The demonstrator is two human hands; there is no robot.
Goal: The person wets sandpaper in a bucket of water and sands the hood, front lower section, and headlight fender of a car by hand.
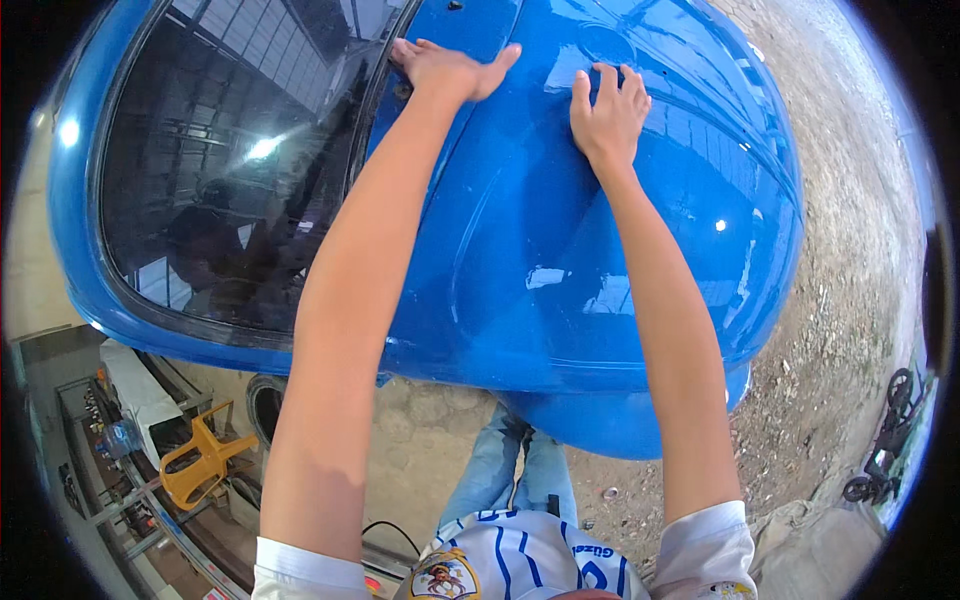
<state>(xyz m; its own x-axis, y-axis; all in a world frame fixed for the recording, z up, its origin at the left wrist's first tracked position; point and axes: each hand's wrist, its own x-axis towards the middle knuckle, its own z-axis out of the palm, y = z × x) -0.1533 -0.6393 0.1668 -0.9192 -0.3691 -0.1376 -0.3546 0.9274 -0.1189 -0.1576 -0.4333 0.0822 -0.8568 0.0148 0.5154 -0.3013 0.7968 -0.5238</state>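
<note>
A glossy blue car (500,300) with rounded panels lies under both my outstretched arms. My left hand (447,72) is on the panel beside the dark window glass (230,190), its fingers toward the black window seal and its thumb spread out to the right. Farther right, my right hand (610,115) rests on the curved blue lid (690,200), fingers apart and slightly bent. A pale patch beside its thumb looks like a reflection. Neither hand shows anything held. Whether the palms press flat on the paint is hidden.
An orange plastic chair (203,458) stands at the lower left, near a tyre (264,405) and a cluttered metal rack (110,500). Gravelly ground (840,250) runs along the right. A dark wheeled object (885,440) is at the far right edge.
</note>
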